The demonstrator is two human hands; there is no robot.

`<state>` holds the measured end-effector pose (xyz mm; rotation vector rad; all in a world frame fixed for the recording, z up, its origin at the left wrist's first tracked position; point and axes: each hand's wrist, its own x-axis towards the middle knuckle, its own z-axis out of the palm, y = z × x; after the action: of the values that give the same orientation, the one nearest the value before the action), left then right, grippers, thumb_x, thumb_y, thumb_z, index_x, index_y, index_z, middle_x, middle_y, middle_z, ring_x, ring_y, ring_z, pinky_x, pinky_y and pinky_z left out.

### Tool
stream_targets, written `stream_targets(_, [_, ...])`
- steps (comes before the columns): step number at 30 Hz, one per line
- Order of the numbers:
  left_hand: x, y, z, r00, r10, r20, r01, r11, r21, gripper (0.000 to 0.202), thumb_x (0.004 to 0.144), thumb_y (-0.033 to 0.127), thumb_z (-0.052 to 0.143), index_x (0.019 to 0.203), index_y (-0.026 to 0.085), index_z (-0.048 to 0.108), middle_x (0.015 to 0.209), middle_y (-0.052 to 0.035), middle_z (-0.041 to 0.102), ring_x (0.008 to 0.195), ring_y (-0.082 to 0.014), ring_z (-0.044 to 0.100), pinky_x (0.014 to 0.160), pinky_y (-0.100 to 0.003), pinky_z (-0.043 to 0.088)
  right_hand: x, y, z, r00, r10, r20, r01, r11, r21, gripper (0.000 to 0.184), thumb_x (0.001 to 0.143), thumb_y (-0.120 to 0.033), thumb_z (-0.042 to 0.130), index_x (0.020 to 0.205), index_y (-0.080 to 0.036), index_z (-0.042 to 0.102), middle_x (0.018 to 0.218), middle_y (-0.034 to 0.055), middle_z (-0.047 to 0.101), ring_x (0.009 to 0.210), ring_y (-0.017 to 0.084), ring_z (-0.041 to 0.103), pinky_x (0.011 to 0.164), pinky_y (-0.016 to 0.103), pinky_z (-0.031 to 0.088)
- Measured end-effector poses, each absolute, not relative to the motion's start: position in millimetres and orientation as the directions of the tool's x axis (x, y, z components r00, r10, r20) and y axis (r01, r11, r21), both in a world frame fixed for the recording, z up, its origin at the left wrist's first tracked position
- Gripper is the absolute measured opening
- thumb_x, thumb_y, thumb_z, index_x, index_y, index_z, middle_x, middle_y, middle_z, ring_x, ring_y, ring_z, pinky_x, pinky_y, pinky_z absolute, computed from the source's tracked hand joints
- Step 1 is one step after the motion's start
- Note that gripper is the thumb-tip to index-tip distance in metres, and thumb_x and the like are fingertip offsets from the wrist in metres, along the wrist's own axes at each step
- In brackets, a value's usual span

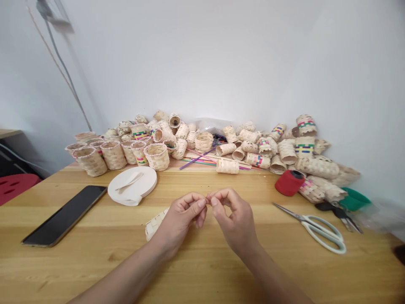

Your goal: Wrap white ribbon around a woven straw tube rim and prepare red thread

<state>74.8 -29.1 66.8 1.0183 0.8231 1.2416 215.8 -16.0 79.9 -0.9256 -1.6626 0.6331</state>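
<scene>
Fine item [207, 198], possibly thread, located between the two hands above the surface [202, 270]; too small to identify with certainty. Left hand [183, 217] and right hand [236, 219]: fingers of each pinching it against the thumb, tips nearly meeting, presumably for close control. Woven basket [155, 224] lies partly hidden behind the left hand, apparently leaving both hands free. Scissors [325, 234] and red spool [289, 183] rest rightward, seemingly for easy reach.

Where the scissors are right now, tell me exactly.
In the head view, the scissors lie on the tabletop at the right, to the right of the right hand and nearer the camera than the red spool.
</scene>
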Motion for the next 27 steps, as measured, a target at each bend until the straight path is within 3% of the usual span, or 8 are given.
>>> stream_targets(27, [74.3, -29.2, 67.7, 0.152, 0.988, 0.024, -0.354, 0.031, 0.935, 0.023, 0.082, 0.036, 0.066, 0.076, 0.015, 0.059, 0.056, 0.0036, 0.054, 0.048, -0.0068, 0.043, 0.053, -0.020, 0.032, 216.7, -17.4, 81.8, -0.132, 0.829, 0.544, 0.214, 0.559, -0.801, 0.010, 0.082, -0.018, 0.052, 0.073, -0.021, 0.054, 0.080, 0.0032, 0.070, 0.073, 0.016, 0.067, 0.069, 0.028, 0.053])
